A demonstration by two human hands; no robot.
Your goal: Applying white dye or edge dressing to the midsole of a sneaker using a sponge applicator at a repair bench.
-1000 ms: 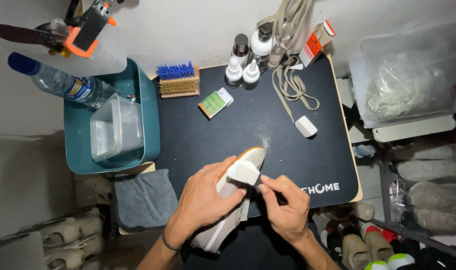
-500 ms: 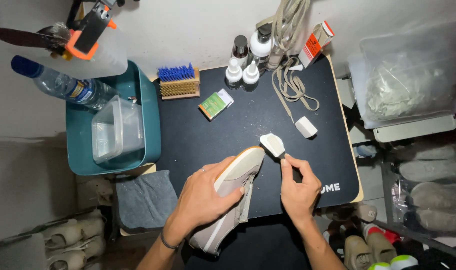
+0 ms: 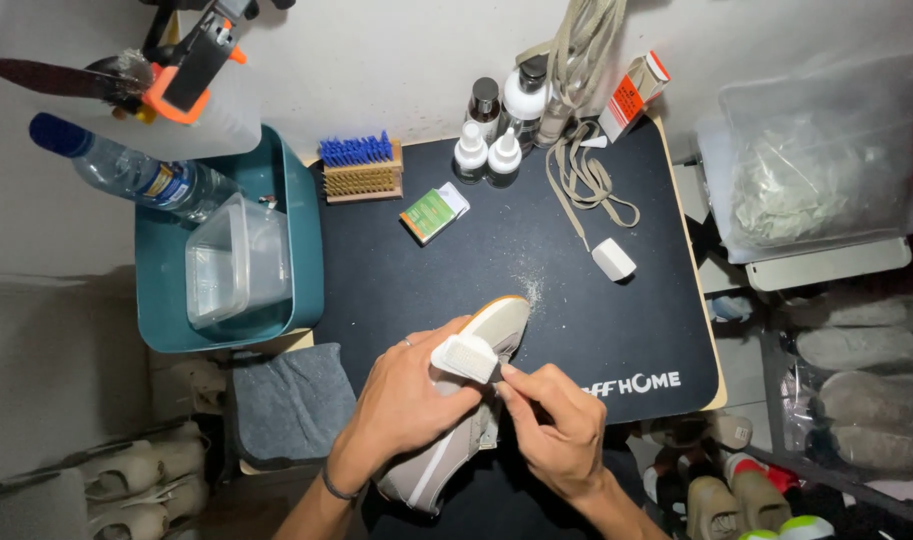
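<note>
Two hands meet over a pale sneaker (image 3: 476,420) on the black mat (image 3: 616,330) in front of me, but I'll take the scene from the left. At the far left a clear water bottle with a blue cap (image 3: 126,170) lies tilted against the back edge of a teal bin (image 3: 301,250), and a clear plastic container (image 3: 238,262) sits inside that bin. Just below the bin a grey cloth (image 3: 291,405) lies off the mat's near left corner. At the back of the mat I see a wooden brush with blue bristles (image 3: 359,167), and near it a small green box (image 3: 431,213) lying flat. My left hand (image 3: 401,415) is wrapped around the sneaker's upper, fingers closed on it, holding it tipped so the tan sole edge at the toe faces up near the middle of the mat. A white cleaning brush (image 3: 466,358) rests against the sneaker just behind the toe. My right hand (image 3: 556,430) pinches the brush's near end between thumb and fingertips, closed on it. White crumbs are scattered on the mat just beyond the toe. Further back stand several small bottles (image 3: 496,125), with loose beige laces (image 3: 586,180) beside them. A small white block (image 3: 613,259) lies well apart to the right, and a clear lidded tub (image 3: 826,170) sits off the mat.
</note>
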